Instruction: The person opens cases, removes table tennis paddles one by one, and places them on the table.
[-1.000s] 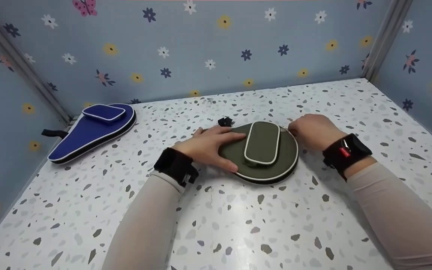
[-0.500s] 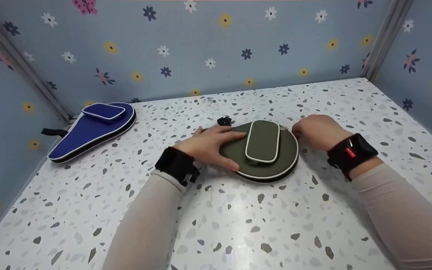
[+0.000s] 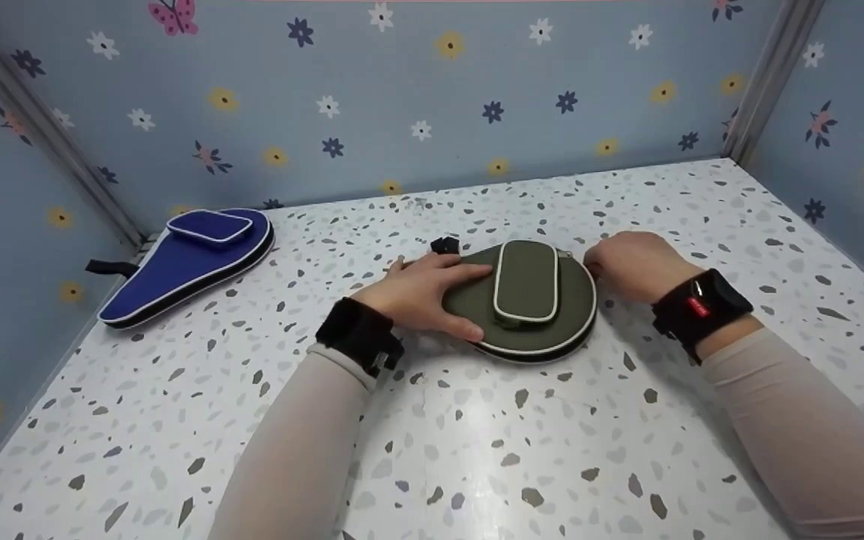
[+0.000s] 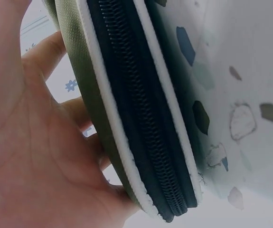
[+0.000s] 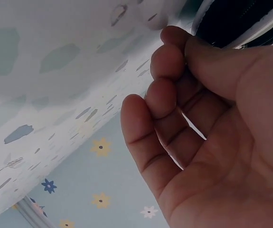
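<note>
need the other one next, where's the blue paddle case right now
In the head view the blue paddle case lies flat at the table's far left, by the left wall, well apart from the green case between both hands.

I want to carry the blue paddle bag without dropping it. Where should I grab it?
Probably by the narrow handle end of the blue paddle case, coming from its left side. The case lies flat on the table and tapers there to a slim neck with a black loop, which a small hand should close around more easily than the wide round end.
</note>
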Motion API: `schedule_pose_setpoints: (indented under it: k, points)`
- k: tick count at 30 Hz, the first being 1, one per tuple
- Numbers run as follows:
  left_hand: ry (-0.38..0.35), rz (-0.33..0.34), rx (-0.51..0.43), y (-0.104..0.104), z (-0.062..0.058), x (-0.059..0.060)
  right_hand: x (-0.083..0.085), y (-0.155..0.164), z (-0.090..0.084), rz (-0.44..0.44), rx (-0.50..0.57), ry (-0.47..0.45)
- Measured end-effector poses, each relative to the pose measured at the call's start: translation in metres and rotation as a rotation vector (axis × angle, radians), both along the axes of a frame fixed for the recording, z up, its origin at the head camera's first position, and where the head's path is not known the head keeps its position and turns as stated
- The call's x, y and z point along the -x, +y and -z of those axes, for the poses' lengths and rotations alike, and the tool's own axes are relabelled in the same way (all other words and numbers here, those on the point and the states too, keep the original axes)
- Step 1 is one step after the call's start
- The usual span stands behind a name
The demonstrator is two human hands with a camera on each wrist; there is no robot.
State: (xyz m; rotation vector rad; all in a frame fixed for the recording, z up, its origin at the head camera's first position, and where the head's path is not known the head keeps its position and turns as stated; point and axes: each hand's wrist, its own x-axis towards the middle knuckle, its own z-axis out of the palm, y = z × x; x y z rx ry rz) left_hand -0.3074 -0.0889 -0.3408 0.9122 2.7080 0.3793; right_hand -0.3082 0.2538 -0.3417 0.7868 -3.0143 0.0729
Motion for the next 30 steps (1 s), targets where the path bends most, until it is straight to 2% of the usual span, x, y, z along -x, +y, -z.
schedule_pose_setpoints:
  k: [14, 22, 30]
  points:
    - [0.020, -0.082, 0.021, 0.005, -0.002, -0.008, 0.000, -0.001, 0.000, 0.036, -0.011, 0.006]
    - [0.039, -0.010, -0.012, -0.004, 0.005, -0.002, -0.001, -0.003, 0.004, 0.026, 0.009, 0.029]
    - [0.044, 0.015, 0.002, -0.003, 0.008, 0.004, -0.001, -0.001, 0.004, 0.059, 0.011, 0.012]
